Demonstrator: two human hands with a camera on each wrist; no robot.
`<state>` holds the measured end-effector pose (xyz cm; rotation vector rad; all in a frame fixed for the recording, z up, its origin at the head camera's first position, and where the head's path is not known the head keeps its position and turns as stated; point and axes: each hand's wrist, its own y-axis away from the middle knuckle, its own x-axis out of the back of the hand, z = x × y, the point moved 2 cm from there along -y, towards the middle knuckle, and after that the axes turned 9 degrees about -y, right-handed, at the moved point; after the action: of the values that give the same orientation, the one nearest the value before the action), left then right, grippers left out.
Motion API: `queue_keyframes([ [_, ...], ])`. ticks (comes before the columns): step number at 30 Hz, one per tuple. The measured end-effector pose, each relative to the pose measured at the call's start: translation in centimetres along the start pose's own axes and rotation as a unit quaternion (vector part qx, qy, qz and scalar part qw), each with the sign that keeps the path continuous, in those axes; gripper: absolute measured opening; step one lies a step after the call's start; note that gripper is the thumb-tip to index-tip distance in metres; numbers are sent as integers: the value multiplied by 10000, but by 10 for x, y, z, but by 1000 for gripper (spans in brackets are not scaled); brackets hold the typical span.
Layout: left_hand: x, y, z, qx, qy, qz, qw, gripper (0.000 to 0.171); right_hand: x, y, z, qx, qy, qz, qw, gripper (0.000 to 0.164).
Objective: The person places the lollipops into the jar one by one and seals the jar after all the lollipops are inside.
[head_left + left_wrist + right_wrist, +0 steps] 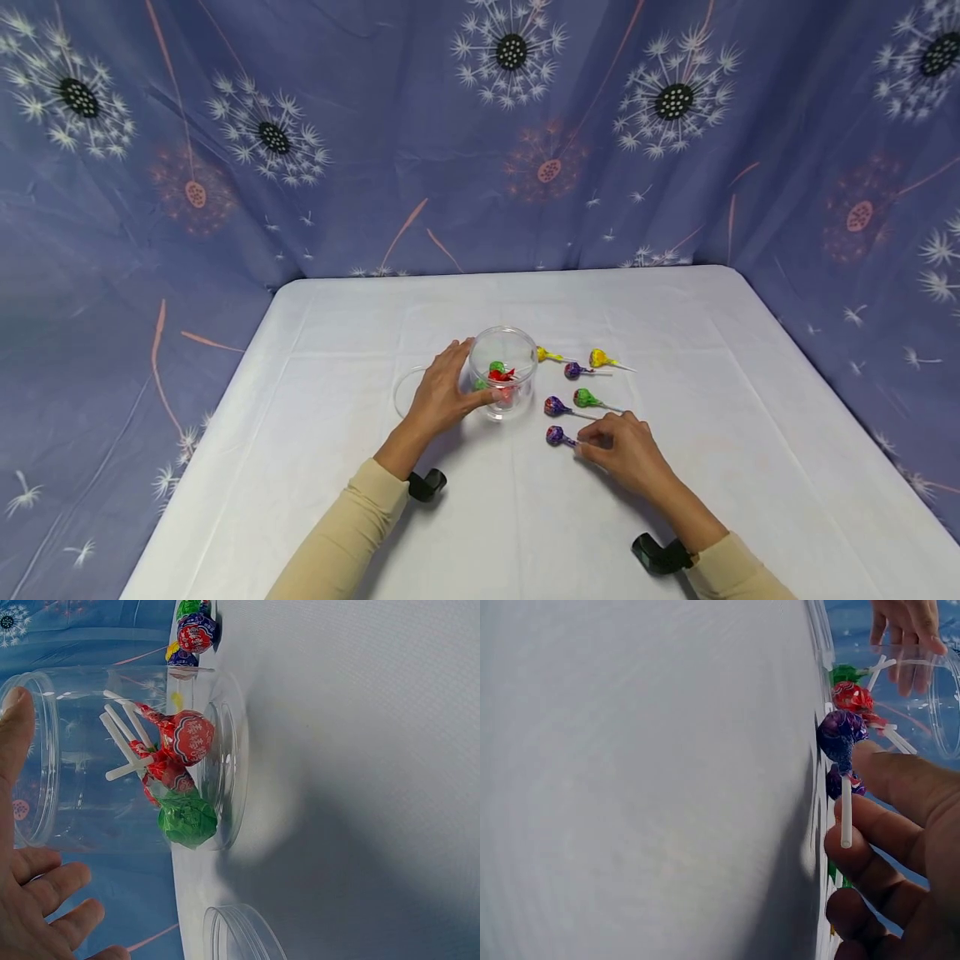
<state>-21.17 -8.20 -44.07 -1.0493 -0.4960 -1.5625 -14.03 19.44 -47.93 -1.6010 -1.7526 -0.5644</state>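
A clear plastic jar [504, 367] stands upright on the table with several red and green lollipops [184, 750] inside it. My left hand [442, 392] holds the jar from its left side, the thumb across the front near the rim and the fingers at the left and back. Low over the table, my right hand [626, 450] pinches a purple-wrapped lollipop [843, 736] by its white stick, just below the wrapped head. The lollipop's head [555, 435] points left, towards the jar.
Right of the jar lie more lollipops: two purple ones, including one [555, 406] near my right hand, a green one [585, 397] and yellow ones [598, 358]. A clear round lid [232, 930] lies left of the jar, partly behind my left hand. White cloth [360, 325] covers the table.
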Motion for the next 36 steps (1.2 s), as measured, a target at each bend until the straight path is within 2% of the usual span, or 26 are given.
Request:
queue_keyframes([
  [9, 1, 1, 2, 8, 22, -39, 10000, 96, -5, 3, 6, 95, 7, -88, 9999, 8],
  [20, 0, 2, 2, 51, -44, -74, 10000, 97, -5, 4, 7, 170, -55, 174, 9997, 6],
  [26, 1, 2, 2, 24, -90, -36, 10000, 94, 8, -4, -3, 286, -164, 544, 9980, 3],
  [36, 1, 1, 2, 9, -141, -35, 9999, 96, 45, -27, -34, 1019, -195, 1175, 9876, 4],
])
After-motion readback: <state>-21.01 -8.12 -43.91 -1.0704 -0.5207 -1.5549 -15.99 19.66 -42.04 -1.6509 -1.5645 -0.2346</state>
